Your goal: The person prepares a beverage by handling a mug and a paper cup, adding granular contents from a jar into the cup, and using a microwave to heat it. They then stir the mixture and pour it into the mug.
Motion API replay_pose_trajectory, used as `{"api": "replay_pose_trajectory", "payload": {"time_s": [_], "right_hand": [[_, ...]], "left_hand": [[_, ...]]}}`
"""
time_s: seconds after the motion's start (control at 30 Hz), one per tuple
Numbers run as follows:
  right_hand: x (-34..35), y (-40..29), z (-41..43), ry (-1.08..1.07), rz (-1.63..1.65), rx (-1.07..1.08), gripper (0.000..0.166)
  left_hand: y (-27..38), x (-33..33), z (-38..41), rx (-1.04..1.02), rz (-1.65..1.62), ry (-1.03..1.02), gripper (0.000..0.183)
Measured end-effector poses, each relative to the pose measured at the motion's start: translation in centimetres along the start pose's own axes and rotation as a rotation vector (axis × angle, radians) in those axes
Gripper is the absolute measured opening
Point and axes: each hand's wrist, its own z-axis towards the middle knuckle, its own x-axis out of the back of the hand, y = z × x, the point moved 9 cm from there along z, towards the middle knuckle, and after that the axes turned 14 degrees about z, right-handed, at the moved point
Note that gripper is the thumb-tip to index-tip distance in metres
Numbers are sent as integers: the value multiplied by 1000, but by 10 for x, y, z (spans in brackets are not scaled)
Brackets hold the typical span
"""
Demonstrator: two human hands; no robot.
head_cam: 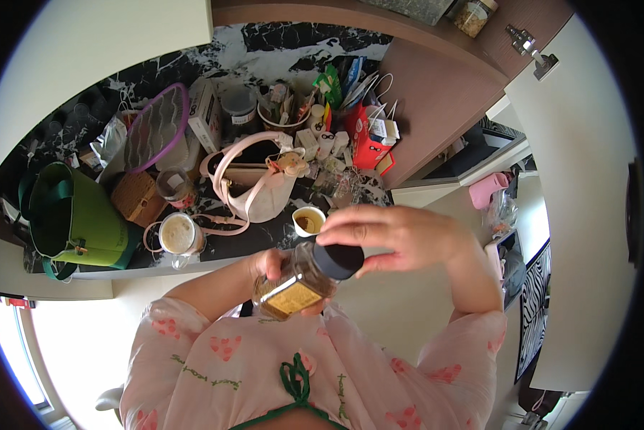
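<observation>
My left hand [272, 264] grips a clear jar [292, 287] of brown granules with a yellow label, held tilted in front of my chest. The fingers of my right hand [386, 236] rest around the jar's black lid [341, 259], which sits on the jar's mouth. Just beyond the lid, a small white cup [308, 221] with brown powder in it stands on the black marbled counter. Further left, near the counter's edge, is a glass mug [179, 236] with a frothy, pale drink.
On the counter [257, 242] stand a pale pink handbag [263, 196], a green tote bag [88, 215], a woven brown box [137, 199], a lidded jar [175, 185] and a red paper bag [366, 137]. An open cabinet door [585, 215] is at the right, below a shelf overhead.
</observation>
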Motion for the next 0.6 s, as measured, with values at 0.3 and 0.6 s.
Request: {"api": "replay_pose_trajectory", "payload": {"time_s": [0.3,0.6], "right_hand": [[22,-16,20,-15,94,141,68],[28,-10,18,256,-439,-229,54]], "left_hand": [[20,-46,29,-176,-18,-587,93],[64,-14,5,8,566,344,71]]}}
